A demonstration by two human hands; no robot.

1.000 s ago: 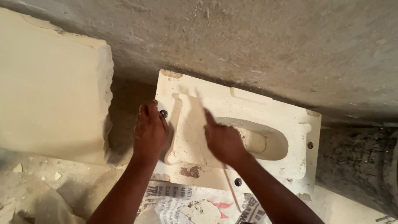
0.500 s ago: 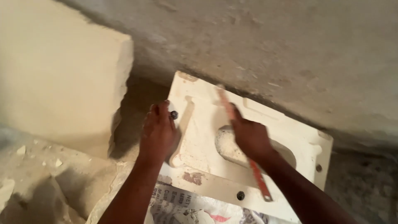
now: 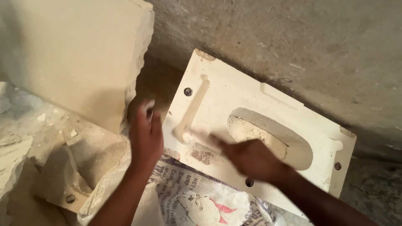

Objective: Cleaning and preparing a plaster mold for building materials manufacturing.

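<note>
A white plaster mould slab (image 3: 234, 90) leans against the wall, with an oval cavity (image 3: 272, 140) and a long groove (image 3: 194, 104) in its face. My right hand (image 3: 251, 158) is blurred over the slab's lower middle, closed like a fist. A pale blurred streak, which looks like a thin stick (image 3: 199, 136), runs from it to the foot of the groove. My left hand (image 3: 144, 129) is also blurred, just off the slab's left edge, fingers stretched upward with nothing seen in it.
A big pale block (image 3: 75, 54) stands at the upper left against the rough concrete wall (image 3: 272, 29). A printed sack (image 3: 197, 203) lies under the slab's near edge. Broken plaster pieces (image 3: 58, 180) and rubble lie at the lower left.
My left hand has come off the slab's left part and now sits beside its edge. My right hand moved down from the cavity to the slab's lower middle. The view shifted closer and left.
</note>
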